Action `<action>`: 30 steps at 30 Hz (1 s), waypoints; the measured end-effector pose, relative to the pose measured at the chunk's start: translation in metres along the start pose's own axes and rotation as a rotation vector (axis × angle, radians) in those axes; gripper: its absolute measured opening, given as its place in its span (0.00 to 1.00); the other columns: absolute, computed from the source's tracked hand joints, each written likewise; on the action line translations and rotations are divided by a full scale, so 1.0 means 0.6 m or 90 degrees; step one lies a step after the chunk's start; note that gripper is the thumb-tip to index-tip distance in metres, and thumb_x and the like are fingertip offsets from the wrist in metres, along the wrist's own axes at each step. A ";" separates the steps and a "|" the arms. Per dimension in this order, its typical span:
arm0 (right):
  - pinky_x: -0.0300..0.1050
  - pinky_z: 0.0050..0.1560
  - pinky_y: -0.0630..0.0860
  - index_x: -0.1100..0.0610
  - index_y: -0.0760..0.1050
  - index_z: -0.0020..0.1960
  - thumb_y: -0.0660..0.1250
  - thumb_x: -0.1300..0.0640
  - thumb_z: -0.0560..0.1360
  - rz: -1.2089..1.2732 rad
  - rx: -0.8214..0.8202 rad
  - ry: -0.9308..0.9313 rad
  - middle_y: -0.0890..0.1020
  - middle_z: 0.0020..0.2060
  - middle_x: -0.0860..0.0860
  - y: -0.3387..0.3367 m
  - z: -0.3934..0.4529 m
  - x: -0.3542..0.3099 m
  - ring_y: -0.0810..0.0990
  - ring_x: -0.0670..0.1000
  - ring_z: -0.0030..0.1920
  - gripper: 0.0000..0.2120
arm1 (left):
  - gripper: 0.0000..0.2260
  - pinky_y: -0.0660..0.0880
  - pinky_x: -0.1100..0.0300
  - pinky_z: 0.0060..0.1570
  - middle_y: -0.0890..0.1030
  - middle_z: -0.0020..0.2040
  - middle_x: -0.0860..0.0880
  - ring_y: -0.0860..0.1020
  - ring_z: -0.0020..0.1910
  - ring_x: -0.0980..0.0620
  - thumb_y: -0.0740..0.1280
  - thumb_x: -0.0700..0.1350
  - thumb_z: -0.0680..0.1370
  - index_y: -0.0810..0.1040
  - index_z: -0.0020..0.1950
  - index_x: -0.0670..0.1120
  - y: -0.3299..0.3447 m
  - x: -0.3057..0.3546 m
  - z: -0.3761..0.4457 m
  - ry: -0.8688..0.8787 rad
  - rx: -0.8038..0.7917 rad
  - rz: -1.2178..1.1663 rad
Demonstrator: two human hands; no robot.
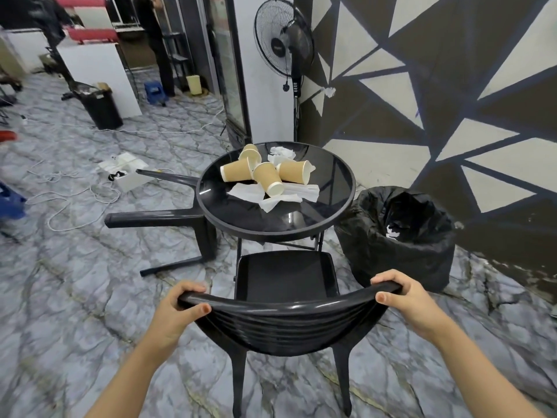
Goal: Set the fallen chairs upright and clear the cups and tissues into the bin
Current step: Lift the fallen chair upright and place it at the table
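Note:
A black plastic chair (284,279) stands upright right in front of me, facing a round black table (337,182). My left hand (177,309) grips the left end of its curved backrest, and my right hand (407,300) grips the right end. A second black chair (168,217) lies on its side on the floor left of the table, legs pointing left. On the table lie several tan paper cups (266,176), tipped over, among white tissues (280,196). A bin lined with a black bag (398,236) sits on the floor right of the table.
A standing fan (284,46) is behind the table by the patterned wall. White cables (75,200) and a white box (126,171) lie on the marble floor at left. Another black bin (101,105) and a person stand far back.

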State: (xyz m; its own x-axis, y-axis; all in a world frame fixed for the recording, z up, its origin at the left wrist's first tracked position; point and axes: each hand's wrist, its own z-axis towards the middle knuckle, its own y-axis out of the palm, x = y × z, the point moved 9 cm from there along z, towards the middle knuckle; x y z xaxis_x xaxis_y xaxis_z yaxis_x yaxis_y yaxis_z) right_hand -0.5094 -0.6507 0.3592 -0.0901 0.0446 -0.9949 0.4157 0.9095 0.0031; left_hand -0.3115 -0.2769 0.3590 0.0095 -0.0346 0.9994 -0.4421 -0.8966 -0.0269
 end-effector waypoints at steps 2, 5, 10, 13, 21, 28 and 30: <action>0.36 0.39 0.75 0.51 0.82 0.38 0.83 0.43 0.46 0.023 -0.001 0.005 0.77 0.41 0.54 -0.002 -0.005 0.000 0.77 0.48 0.39 0.25 | 0.33 0.75 0.68 0.39 0.76 0.44 0.48 0.78 0.39 0.58 0.81 0.60 0.46 0.76 0.43 0.43 0.005 0.006 0.002 0.010 -0.001 0.001; 0.34 0.37 0.76 0.52 0.81 0.38 0.83 0.41 0.42 0.030 0.005 0.005 0.79 0.38 0.49 -0.005 -0.003 0.001 0.78 0.46 0.38 0.27 | 0.33 0.75 0.70 0.38 0.77 0.42 0.49 0.78 0.37 0.60 0.81 0.56 0.46 0.75 0.42 0.41 0.009 0.010 0.010 0.003 -0.010 -0.005; 0.33 0.38 0.75 0.52 0.81 0.38 0.82 0.42 0.44 0.001 -0.010 0.008 0.79 0.37 0.51 0.014 0.018 -0.009 0.78 0.44 0.36 0.26 | 0.36 0.76 0.69 0.40 0.79 0.44 0.50 0.79 0.40 0.60 0.81 0.60 0.44 0.76 0.43 0.41 -0.012 0.006 0.015 -0.008 0.021 -0.019; 0.32 0.37 0.74 0.52 0.82 0.38 0.82 0.41 0.44 -0.007 -0.013 0.007 0.79 0.35 0.49 0.014 0.017 -0.015 0.78 0.44 0.35 0.27 | 0.36 0.76 0.69 0.40 0.79 0.44 0.49 0.79 0.41 0.58 0.81 0.61 0.44 0.77 0.43 0.43 -0.013 0.007 0.016 -0.008 0.024 0.001; 0.33 0.35 0.75 0.54 0.81 0.39 0.83 0.42 0.42 0.008 0.011 0.017 0.79 0.35 0.52 0.011 -0.003 -0.013 0.78 0.44 0.34 0.29 | 0.38 0.76 0.69 0.42 0.79 0.47 0.45 0.78 0.42 0.55 0.78 0.65 0.44 0.78 0.45 0.43 -0.009 0.016 0.012 -0.022 -0.012 0.087; 0.35 0.40 0.76 0.55 0.80 0.47 0.82 0.40 0.42 -0.027 -0.030 0.073 0.78 0.44 0.57 0.020 -0.018 -0.018 0.80 0.47 0.40 0.37 | 0.25 0.75 0.60 0.49 0.80 0.50 0.46 0.79 0.46 0.52 0.77 0.60 0.51 0.81 0.44 0.52 -0.010 0.025 0.000 -0.077 -0.039 0.166; 0.38 0.48 0.73 0.52 0.80 0.52 0.79 0.33 0.44 -0.093 -0.059 0.099 0.80 0.51 0.52 0.022 -0.022 -0.033 0.79 0.47 0.50 0.41 | 0.22 0.76 0.61 0.49 0.81 0.49 0.48 0.80 0.47 0.54 0.78 0.62 0.53 0.82 0.43 0.54 -0.007 0.031 -0.004 -0.077 -0.057 0.186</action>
State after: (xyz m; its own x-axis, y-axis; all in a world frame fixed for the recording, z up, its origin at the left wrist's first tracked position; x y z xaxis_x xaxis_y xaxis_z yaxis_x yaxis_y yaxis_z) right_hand -0.5140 -0.6339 0.3800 -0.2852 -0.0340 -0.9579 0.3029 0.9449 -0.1238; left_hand -0.3119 -0.2728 0.3779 -0.0244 -0.3416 0.9395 -0.5192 -0.7988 -0.3039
